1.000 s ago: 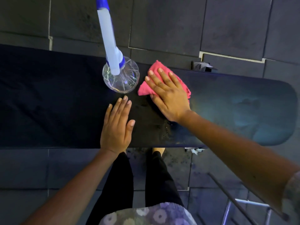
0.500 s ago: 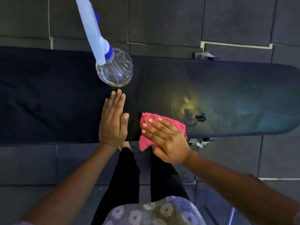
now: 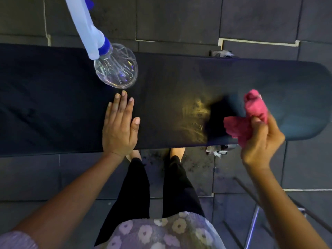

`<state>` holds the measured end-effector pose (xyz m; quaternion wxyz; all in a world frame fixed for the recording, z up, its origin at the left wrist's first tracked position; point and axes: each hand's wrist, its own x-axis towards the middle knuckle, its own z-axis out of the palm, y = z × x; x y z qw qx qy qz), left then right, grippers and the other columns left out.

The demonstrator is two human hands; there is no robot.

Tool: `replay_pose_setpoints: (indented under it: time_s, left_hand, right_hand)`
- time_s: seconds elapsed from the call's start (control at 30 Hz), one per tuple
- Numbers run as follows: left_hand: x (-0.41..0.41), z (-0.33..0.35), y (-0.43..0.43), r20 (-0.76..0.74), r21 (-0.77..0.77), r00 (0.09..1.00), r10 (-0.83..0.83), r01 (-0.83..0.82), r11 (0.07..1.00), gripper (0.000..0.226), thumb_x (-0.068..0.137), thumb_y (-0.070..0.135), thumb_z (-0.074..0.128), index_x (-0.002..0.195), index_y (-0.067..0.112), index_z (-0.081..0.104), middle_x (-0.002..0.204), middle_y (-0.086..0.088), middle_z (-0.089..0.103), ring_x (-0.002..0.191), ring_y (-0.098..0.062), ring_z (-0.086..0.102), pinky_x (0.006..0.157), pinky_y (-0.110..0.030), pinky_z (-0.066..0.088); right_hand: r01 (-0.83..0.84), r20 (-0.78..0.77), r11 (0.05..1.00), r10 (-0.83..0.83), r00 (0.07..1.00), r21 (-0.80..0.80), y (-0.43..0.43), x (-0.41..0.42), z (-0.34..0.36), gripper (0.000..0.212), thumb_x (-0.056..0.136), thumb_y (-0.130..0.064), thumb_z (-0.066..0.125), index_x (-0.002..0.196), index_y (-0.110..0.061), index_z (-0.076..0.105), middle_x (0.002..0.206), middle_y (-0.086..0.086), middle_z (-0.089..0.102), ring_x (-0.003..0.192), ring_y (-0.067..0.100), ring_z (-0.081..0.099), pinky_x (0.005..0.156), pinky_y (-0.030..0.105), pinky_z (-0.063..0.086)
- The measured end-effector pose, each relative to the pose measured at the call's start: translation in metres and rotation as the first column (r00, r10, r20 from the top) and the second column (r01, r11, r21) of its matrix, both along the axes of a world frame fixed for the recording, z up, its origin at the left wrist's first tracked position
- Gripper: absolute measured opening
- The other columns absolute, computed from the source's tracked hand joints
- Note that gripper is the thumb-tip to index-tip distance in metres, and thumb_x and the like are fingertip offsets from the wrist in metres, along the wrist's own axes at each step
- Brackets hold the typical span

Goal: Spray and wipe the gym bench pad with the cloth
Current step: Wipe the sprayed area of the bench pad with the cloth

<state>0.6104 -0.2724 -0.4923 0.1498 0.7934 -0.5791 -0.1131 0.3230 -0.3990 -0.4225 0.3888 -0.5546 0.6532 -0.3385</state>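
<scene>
Head view: right hand (image 3: 260, 141) clenches crumpled pink terry cloth (image 3: 251, 114) over the near edge of long black padded gym bench pad (image 3: 53, 105); wet sheen just left of the grip. Left hand (image 3: 119, 126) lies flat on pad, fingers straight; clear plastic spray bottle with white-blue trigger head (image 3: 115, 69) stands just beyond its fingertips.

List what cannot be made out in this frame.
Head view only.
Spray bottle: its trigger end is cut off by the top edge.
Cloth: blurred by motion in the right hand; contact with the bench pad unclear.
Bench pad: left end cut off by the left edge.
</scene>
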Motion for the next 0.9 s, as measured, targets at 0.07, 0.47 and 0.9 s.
replay_pose_setpoints:
  time_s: [0.07, 0.47, 0.9]
  left_hand:
    - [0.0, -0.001, 0.0, 0.017, -0.008, 1.0, -0.009, 0.009, 1.0, 0.055, 0.103, 0.034, 0.022, 0.143, 0.001, 0.039, 0.153, -0.019, 0.032, 0.144, -0.033, 0.025, 0.119, -0.049, 0.02]
    - [-0.003, -0.002, -0.001, 0.049, -0.002, 0.999, 0.003, -0.003, 1.0, 0.052, 0.103, 0.032, 0.027, 0.143, 0.001, 0.039, 0.153, -0.019, 0.032, 0.144, -0.032, 0.025, 0.118, -0.049, 0.02]
    - [0.0, -0.002, 0.0, 0.03, -0.004, 1.0, 0.003, -0.003, 1.0, 0.052, 0.102, 0.029, 0.027, 0.144, 0.001, 0.039, 0.153, -0.017, 0.032, 0.145, -0.03, 0.025, 0.12, -0.046, 0.018]
  right_hand:
    - [-0.322, -0.431, 0.944, 0.321, 0.844, 0.071, -0.003, -0.003, -0.015, 0.052, 0.095, -0.035, 0.036, 0.142, -0.017, 0.047, 0.151, 0.012, 0.041, 0.142, 0.034, 0.032, 0.115, 0.058, 0.024]
    - [-0.332, -0.656, 0.942, 0.286, 0.699, 0.056, 0.029, 0.028, -0.058, 0.058, 0.094, -0.031, 0.04, 0.146, -0.006, 0.038, 0.155, 0.018, 0.029, 0.145, 0.041, 0.02, 0.114, 0.057, 0.024]
    - [-0.429, -0.019, 0.902, 0.428, 0.903, -0.058, 0.075, 0.122, -0.024, 0.048, 0.091, -0.007, 0.041, 0.138, 0.0, 0.048, 0.149, 0.015, 0.042, 0.144, 0.027, 0.032, 0.117, 0.05, 0.028]
